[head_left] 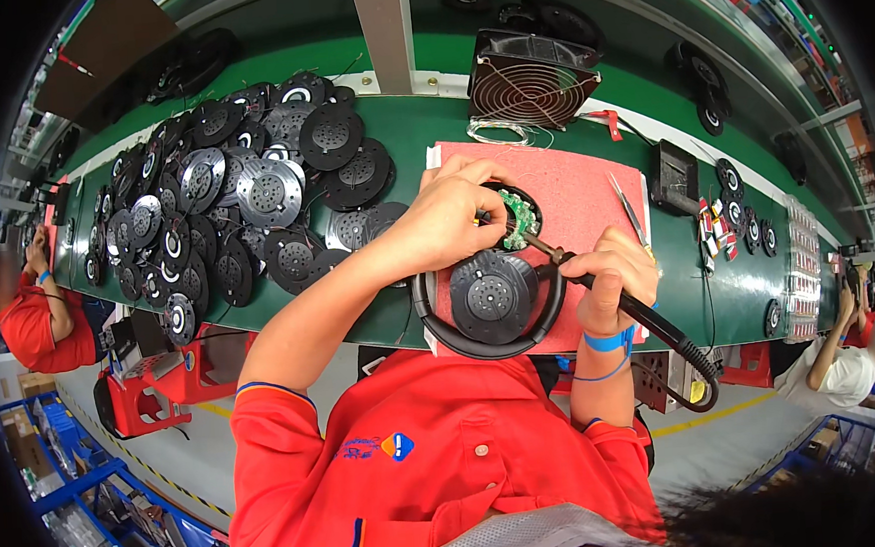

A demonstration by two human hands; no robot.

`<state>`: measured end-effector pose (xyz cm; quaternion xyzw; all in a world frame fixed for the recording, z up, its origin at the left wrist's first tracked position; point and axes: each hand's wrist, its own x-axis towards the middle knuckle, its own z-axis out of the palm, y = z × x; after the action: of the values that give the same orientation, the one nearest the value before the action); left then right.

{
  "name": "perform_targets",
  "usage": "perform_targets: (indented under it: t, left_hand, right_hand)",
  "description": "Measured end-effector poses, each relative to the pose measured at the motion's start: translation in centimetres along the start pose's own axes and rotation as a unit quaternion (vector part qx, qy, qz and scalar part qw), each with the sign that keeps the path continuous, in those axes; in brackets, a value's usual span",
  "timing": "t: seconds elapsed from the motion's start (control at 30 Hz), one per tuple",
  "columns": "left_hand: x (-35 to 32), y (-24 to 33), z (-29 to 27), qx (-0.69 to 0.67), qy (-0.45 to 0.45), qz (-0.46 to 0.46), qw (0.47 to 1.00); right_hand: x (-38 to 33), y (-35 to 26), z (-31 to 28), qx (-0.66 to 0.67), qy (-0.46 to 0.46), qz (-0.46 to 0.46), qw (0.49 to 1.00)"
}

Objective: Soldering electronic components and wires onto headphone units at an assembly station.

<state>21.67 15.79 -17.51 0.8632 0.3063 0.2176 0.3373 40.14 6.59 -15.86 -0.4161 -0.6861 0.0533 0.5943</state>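
From where I stand, the right hand (613, 278) has its fingers wrapped round a soldering iron (645, 313), whose tip reaches the green circuit board (522, 218) between the 2 hands. The left hand (459, 212) is pinched narrow at the board's near side; I cannot tell what its fingertips grip. With bare fingers so close to the tip, a slip could burn them or, I'd guess, bridge 2 joints. A tug on the bent cord (705, 382) below the right hand might cause it. Just under both hands, a perforated black disc (489, 298) and a black loop (430, 319) crowd the pink mat (591, 169). Tweezers (629, 207) lie beyond the right hand, near a black tray (674, 174); a fan (531, 87) stands ahead, and heaped discs (272, 193) hem in the desk (418, 124) left of the left hand.
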Motion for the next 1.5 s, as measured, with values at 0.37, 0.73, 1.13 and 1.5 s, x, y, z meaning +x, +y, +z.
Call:
perform_targets:
  t: [0.37, 0.73, 1.13, 1.5]
  left_hand:
    - [-0.2, -0.5, 0.6, 0.021, 0.030, 0.013, 0.999]
    - [-0.2, -0.4, 0.7, 0.024, 0.034, 0.015, 0.999]
    - [-0.1, -0.8, 0.6, 0.030, 0.041, 0.018, 0.999]
    - [-0.4, -1.4, 1.7, 0.007, 0.041, 0.053, 0.998]
  right_hand:
    - [0.0, -0.2, 0.4, 0.010, -0.039, 0.004, 0.999]
    - [0.0, -0.1, 0.4, 0.008, -0.047, 0.001, 0.999]
    - [-1.3, 0.2, -1.0, -0.014, 0.049, 0.043, 0.998]
    - [-8.7, -2.6, -2.4, 0.036, -0.254, 0.061, 0.965]
